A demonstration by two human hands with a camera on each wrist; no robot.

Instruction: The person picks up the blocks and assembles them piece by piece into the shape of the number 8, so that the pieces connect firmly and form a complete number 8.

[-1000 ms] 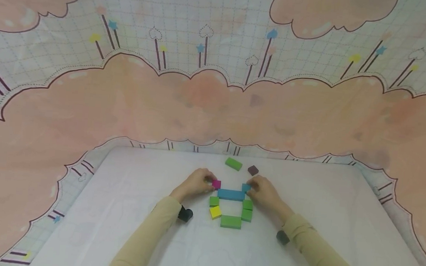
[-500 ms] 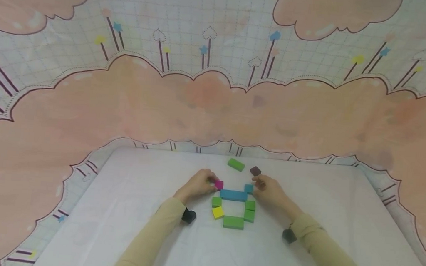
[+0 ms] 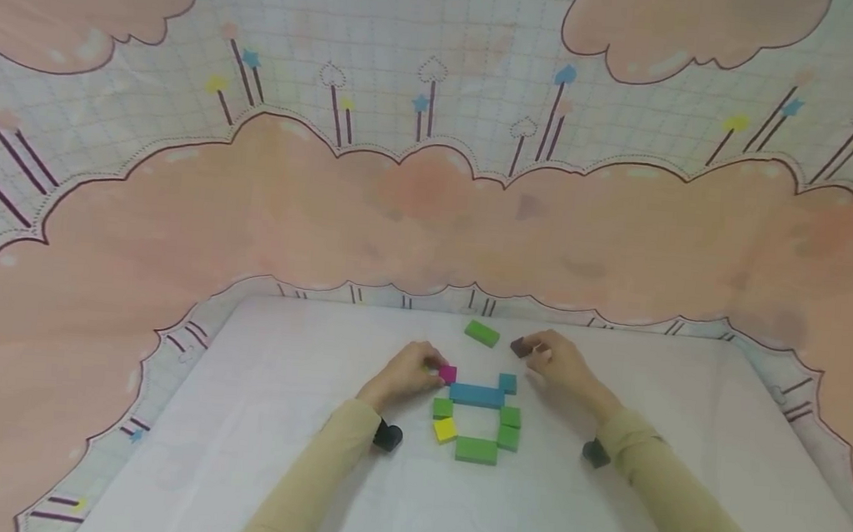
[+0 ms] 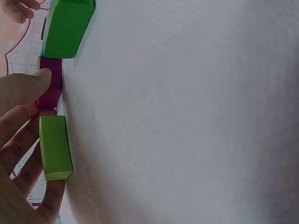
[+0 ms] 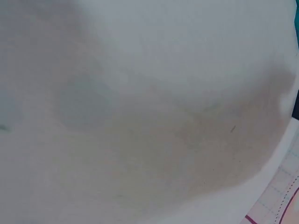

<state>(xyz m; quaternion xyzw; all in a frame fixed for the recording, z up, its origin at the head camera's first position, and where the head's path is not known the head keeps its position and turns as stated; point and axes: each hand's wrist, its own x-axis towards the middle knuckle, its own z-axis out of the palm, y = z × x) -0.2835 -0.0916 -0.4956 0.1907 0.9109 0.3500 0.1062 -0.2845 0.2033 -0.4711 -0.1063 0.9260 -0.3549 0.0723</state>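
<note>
Beyond the bench's far edge, a patterned backdrop (image 3: 431, 208). Before it, a white bench (image 3: 197, 415), wide room toward left, right and near edges, only a narrow strip toward the far edge. Right hand (image 3: 565, 367) near that far edge, fingers at a dark brown block (image 3: 518, 347); pinching or merely touching, cannot tell. Left hand (image 3: 405, 373) with thumb and fingers clamped on a magenta block (image 3: 448, 375), just beside the left end of a long blue block (image 3: 476, 396), parallel to the far edge. Toward the near edge, an oblong green block (image 3: 475, 450); close to the far edge, a slanted green block (image 3: 481, 334). Before the left fingers, a light green block (image 4: 57, 147), gripped or loose, cannot tell. Smallest: a blue square block (image 3: 507, 383), a turned yellow block (image 3: 446, 430).
</note>
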